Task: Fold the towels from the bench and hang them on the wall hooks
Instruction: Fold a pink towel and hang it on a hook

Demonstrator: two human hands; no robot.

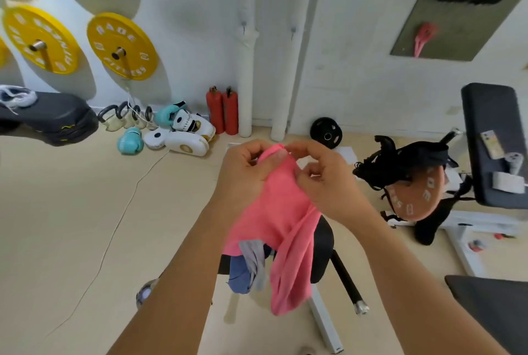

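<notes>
Fingers (pixel 281 154) of the left hand (pixel 245 174) curl onto the top edge of a soft pink cloth towel (pixel 274 212), the thumb pressed flat on its front, while the fingers (pixel 307 152) of the right hand (pixel 325 180) pinch the same gathered edge just beside them, so both sets of fingers are clamped on the fabric and nearly touch each other. From that pinched edge the pink towel hangs down between the two forearms, one long fold trailing lower on the right-hand side. Below the fingers, partly behind the hanging cloth, a grey towel (pixel 253 257) and a blue towel (pixel 238 274) lie crumpled on the black padded worktop (pixel 324 243), draping over its near edge. Beyond the fingers, on the white wall, two small metal hooks (pixel 244 26) are fixed well above the hands. To the right of the fingers a brown round weight plate (pixel 423 197) with black straps over it leans by a second black padded bench (pixel 491 137), which carries a phone and small items. Left of the fingers, along the base of the wall, sit two red cylinders (pixel 223 110), white and teal boxing pads and gloves (pixel 183 132), with yellow weight plates (pixel 123 46) mounted above.
</notes>
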